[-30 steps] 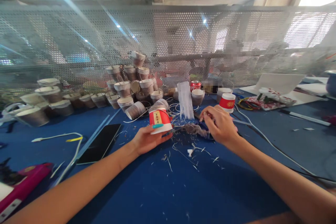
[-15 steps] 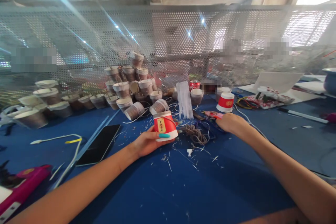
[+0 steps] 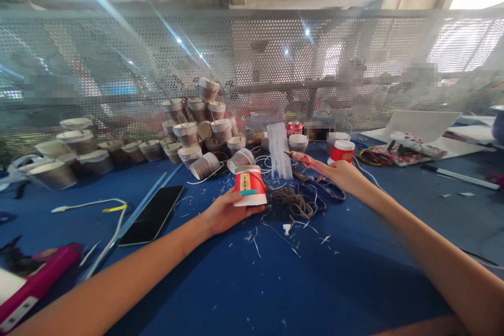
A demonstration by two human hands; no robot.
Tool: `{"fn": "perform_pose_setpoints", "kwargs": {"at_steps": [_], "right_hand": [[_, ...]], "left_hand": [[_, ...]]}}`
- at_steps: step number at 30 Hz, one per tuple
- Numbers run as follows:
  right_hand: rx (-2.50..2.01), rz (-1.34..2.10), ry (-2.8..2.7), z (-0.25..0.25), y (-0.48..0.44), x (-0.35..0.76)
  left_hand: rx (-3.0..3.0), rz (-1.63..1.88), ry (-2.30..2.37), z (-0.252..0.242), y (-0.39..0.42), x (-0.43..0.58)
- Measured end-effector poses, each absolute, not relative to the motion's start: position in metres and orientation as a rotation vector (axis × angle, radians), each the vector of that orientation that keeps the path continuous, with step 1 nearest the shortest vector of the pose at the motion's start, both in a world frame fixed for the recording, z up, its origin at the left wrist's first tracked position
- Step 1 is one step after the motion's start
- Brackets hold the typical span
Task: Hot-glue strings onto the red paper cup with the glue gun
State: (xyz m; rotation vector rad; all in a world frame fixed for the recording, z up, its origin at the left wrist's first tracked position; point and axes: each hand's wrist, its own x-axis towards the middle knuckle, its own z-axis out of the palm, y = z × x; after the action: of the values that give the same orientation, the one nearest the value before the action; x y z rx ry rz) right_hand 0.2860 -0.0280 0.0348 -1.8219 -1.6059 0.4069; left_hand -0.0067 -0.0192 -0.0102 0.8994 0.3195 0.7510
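Note:
A red-and-white paper cup (image 3: 252, 184) with a yellow label is in my left hand (image 3: 226, 213), fingers wrapped round its lower part. The cup is turned upside down, its wide white rim at the bottom. My right hand (image 3: 342, 176) grips a red glue gun (image 3: 304, 159), its thin tip pointing left toward the cup, apart from it. Behind that hand stands a second red-and-white cup (image 3: 342, 151). A loose coil of brown cord (image 3: 299, 203) lies between the hands, beside blue-handled scissors (image 3: 333, 190). Clear glue sticks (image 3: 280, 152) lie behind the glue gun.
Many brown-wrapped cups (image 3: 187, 134) are stacked at the back left, against a perforated metal screen (image 3: 268, 52). A black phone (image 3: 151, 216) and a magenta device (image 3: 47, 275) lie to the left. Papers (image 3: 423, 123) are at the back right. White scraps litter the blue table (image 3: 295, 294).
My right hand has raised the glue gun and moved its tip leftward, nearer the held cup. The scissors show more fully below that hand. My left hand keeps its hold on the cup.

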Motion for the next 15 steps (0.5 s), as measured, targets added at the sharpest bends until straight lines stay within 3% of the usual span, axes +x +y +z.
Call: {"fn": "perform_pose_setpoints", "kwargs": {"at_steps": [2,7,15], "right_hand": [[-1.828,0.614,-1.497,0.039,-0.032,0.273],[-1.324,1.049,-1.308,0.033,-0.045,0.239],[-1.198,0.782,-1.454,0.018,-0.061,0.221]], "left_hand": [[0.896,0.817,0.362,-0.011,-0.019,-0.005],[0.939,0.889,0.436,-0.010,-0.022,0.001],[0.961,0.911,0.484,-0.007,-0.026,0.004]]}}
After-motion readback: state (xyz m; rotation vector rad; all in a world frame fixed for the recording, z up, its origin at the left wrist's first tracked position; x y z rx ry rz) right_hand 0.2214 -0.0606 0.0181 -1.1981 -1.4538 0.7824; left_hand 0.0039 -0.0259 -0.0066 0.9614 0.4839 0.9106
